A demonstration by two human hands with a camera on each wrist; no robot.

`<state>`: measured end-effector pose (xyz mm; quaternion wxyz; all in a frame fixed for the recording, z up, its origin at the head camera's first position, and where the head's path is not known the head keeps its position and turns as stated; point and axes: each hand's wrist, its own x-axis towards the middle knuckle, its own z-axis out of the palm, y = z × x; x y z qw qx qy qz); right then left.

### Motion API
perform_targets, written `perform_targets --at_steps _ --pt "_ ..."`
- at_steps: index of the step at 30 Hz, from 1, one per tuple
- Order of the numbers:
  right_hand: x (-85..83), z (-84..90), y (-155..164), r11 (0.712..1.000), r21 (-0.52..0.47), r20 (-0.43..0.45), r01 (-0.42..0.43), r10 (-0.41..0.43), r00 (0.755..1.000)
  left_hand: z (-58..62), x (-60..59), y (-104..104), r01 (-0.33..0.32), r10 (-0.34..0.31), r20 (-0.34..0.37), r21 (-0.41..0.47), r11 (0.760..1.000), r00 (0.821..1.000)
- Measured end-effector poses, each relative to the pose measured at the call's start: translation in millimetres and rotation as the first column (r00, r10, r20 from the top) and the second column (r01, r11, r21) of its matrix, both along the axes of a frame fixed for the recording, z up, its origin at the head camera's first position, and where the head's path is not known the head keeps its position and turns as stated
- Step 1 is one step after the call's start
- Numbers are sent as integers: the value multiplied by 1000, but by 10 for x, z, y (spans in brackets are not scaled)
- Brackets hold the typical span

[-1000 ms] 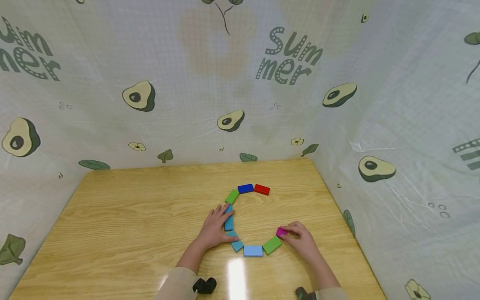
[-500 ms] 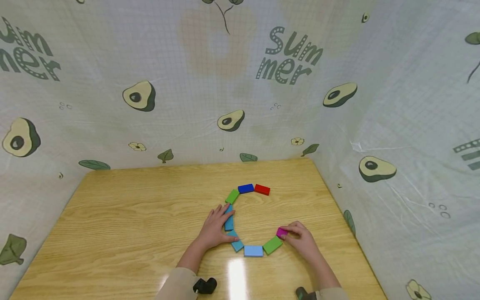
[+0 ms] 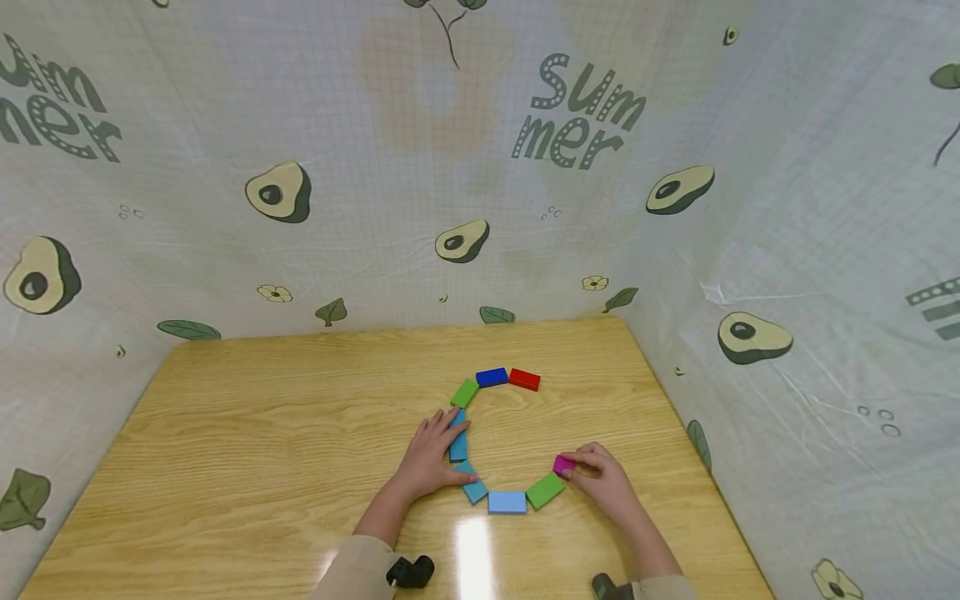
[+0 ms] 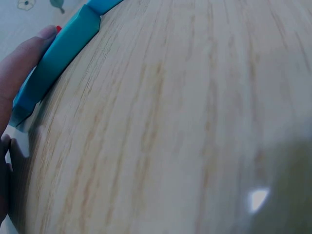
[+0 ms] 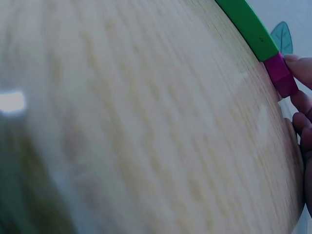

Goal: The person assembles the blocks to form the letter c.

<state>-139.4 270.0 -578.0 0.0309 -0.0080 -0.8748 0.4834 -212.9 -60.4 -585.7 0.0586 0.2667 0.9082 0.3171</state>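
Observation:
My left hand [image 3: 429, 457] lies spread, fingertips on the upper teal-blue block [image 3: 457, 450] and thumb on the lower one [image 3: 474, 492]. In the left wrist view the thumb touches the side of a teal block [image 4: 63, 58]. My right hand [image 3: 603, 481] pinches a magenta block [image 3: 562, 465] between thumb and fingers. That block's end meets a green block [image 3: 545, 491], as the right wrist view also shows with the magenta block [image 5: 280, 75] against the green one [image 5: 251, 29]. A light blue block [image 3: 507, 502] lies between the green and lower teal-blue blocks.
Farther along the curve lie another green block [image 3: 465, 392], a dark blue block [image 3: 492, 377] and a red block [image 3: 524, 379]. The curve opens to the right. All lie on a wooden table [image 3: 262, 433], with a printed cloth [image 3: 360, 250] behind and at the sides.

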Motion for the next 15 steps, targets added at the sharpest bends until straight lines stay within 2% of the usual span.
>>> perform_targets --at_steps 15 --pt "11 24 -2 1000 -19 22 -5 5 1000 -4 -7 6 0 0 -10 -2 1000 1000"
